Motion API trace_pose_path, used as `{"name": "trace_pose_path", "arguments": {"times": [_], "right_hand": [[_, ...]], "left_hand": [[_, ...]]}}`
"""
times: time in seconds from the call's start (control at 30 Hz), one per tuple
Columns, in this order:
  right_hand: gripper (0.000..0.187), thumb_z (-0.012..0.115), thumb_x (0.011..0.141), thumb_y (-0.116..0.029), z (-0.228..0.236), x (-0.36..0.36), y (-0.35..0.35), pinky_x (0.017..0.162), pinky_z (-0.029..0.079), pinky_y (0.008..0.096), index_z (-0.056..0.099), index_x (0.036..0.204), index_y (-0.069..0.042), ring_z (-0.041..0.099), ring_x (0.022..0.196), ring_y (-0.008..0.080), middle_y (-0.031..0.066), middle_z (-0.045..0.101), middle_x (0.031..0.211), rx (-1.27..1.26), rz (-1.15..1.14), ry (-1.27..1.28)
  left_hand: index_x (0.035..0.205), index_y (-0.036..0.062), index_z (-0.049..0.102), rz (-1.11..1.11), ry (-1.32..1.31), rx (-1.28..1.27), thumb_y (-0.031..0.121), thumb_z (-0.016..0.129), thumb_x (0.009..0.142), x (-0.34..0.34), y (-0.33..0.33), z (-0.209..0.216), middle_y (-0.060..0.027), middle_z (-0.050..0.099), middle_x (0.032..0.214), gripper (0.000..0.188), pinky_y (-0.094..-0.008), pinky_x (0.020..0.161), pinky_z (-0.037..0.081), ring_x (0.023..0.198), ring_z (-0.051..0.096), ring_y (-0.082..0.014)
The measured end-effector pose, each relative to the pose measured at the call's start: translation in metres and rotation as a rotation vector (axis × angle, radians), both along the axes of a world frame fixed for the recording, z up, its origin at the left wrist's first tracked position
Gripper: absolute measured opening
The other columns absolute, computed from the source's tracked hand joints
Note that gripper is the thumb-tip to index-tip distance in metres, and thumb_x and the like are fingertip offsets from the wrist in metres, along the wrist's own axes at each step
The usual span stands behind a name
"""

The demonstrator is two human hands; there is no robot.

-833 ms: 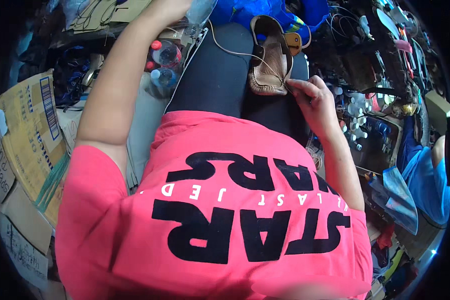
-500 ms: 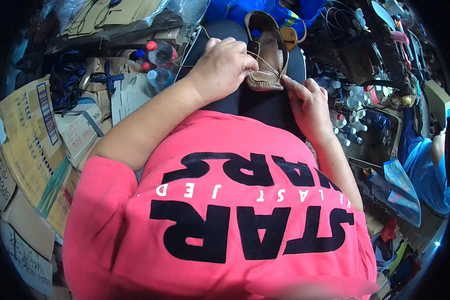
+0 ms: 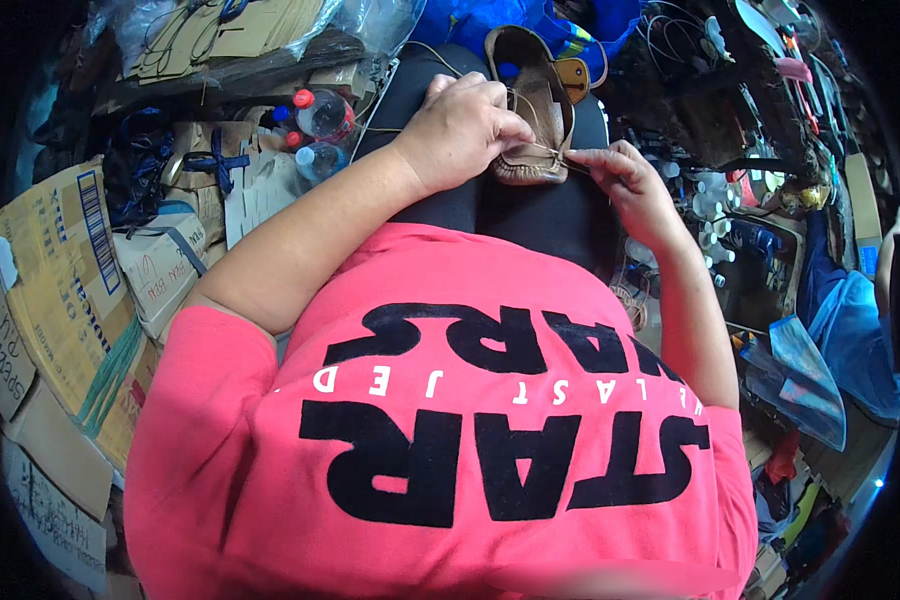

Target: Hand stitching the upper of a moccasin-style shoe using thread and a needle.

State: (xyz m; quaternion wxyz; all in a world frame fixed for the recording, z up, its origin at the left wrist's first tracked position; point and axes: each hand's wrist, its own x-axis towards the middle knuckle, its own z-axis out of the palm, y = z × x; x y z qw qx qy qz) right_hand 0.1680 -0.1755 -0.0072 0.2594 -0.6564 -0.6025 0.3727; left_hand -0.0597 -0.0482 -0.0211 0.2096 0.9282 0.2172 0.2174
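A brown leather shoe lies across my dark-clad thighs, its gathered, stitched toe toward me. A pale thread loops over the shoe's opening near the toe. My left hand is closed in a pinch on the thread, above the left side of the toe. At the toe's right edge, the thumb and forefinger of my right hand are pressed together beside the seam. What they pinch is too small to make out. A tan leather flap sticks out at the shoe's right side.
Plastic bottles with red and blue caps stand left of my legs. Cardboard boxes are stacked farther left. A blue bag lies beyond my knees. Several small white-capped bottles and cluttered tools crowd the right side.
My left hand has shifted slightly right and down, toward the toe seam. My right hand has turned a little, its fingertips still at the toe's right edge. The thread loop has become smaller.
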Motion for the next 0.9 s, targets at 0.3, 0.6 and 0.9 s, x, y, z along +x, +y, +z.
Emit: {"name": "trace_pose_path", "arguments": {"times": [0.3,0.6,0.9], "right_hand": [[0.026,0.053,0.09,0.001,0.007,0.008,0.018,0.085,0.043,0.0248,0.07,0.105,-0.012,0.052,0.091,0.0158,0.0039,0.049,0.093,-0.102,0.056,0.044],[0.033,0.055,0.085,0.006,-0.003,0.015,0.018,0.083,0.042,0.0228,0.071,0.107,-0.012,0.05,0.085,0.0123,0.0004,0.047,0.087,-0.16,0.016,0.251],[0.042,0.055,0.079,0.011,-0.003,0.013,0.022,0.078,0.042,0.0212,0.07,0.11,-0.013,0.048,0.078,0.0094,-0.0022,0.046,0.083,-0.14,0.091,0.129]], "left_hand": [[0.089,0.0246,0.074,-0.002,0.04,0.006,0.02,0.069,0.078,0.001,0.002,-0.004,0.0006,0.054,0.079,0.013,-0.0364,0.076,0.033,0.084,0.052,-0.02],[0.086,0.0227,0.073,-0.035,0.028,-0.023,0.02,0.069,0.077,0.006,0.002,-0.004,0.0023,0.054,0.074,0.01,-0.0366,0.079,0.033,0.086,0.054,-0.0182],[0.084,0.0214,0.072,-0.136,0.04,-0.045,0.017,0.07,0.075,0.013,0.015,-0.012,0.0029,0.056,0.077,0.01,-0.0362,0.082,0.035,0.089,0.055,-0.0182]]}}
